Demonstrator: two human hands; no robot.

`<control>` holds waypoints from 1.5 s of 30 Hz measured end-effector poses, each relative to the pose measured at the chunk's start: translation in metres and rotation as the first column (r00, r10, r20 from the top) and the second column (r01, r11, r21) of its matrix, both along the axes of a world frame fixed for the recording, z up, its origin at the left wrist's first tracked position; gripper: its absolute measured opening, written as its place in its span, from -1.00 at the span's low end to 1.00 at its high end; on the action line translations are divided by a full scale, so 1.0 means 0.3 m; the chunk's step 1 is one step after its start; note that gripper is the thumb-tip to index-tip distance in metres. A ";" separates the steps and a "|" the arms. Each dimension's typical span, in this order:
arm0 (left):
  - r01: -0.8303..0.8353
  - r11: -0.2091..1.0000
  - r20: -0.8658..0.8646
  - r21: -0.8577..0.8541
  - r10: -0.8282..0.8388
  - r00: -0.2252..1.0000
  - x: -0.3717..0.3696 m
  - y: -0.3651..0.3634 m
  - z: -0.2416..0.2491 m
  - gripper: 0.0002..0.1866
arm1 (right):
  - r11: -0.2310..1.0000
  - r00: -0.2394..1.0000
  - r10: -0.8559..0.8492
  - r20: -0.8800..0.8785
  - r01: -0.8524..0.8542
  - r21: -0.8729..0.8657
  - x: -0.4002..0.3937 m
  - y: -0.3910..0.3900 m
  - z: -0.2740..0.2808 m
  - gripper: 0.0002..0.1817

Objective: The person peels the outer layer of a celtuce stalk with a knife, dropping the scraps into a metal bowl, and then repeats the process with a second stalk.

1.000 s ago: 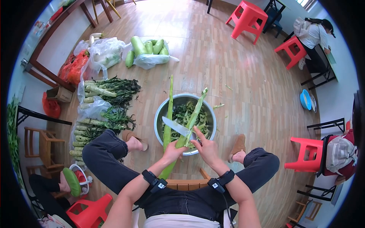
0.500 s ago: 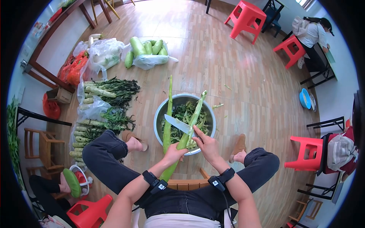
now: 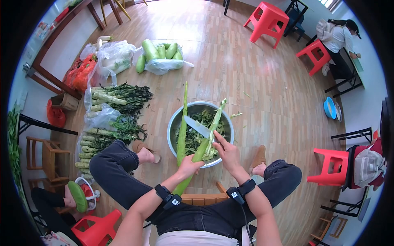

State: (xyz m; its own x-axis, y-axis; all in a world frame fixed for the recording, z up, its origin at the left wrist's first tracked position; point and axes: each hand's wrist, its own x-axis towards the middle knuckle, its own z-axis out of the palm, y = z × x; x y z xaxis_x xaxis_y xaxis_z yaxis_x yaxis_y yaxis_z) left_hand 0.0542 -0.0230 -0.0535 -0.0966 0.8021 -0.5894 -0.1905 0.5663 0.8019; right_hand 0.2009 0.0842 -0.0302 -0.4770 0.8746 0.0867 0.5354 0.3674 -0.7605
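Observation:
My left hand (image 3: 190, 167) is wrapped round the lower part of a long green celtuce stalk (image 3: 200, 153), which slants up over a metal basin (image 3: 169, 130). The stalk's upper part is paler and rough. My right hand (image 3: 227, 152) grips a knife, its handle hidden in my fingers. The broad knife blade (image 3: 197, 126) points up and left, lying across the stalk. A second green stalk (image 3: 182, 131) leans against the basin's left side. Green peelings and leaves (image 3: 201, 119) lie in the basin.
Leafy celtuce bundles (image 3: 111, 98) lie left on the floor. Behind them are bagged green gourds (image 3: 160, 53) and a red bag (image 3: 84, 71). Red stools (image 3: 266, 22) stand around. One person (image 3: 340, 39) sits back right; another person's leg (image 3: 51, 205) shows lower left.
My right hand and the knife have moved slightly up and right along the stalk. My left hand keeps its hold in nearly the same place.

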 end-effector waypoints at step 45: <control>0.129 0.991 0.212 -0.047 -0.116 0.970 -0.030 0.012 -0.001 -0.76 | 0.987 0.997 -0.052 -0.062 0.042 -0.158 0.036 -0.008 -0.031 -0.54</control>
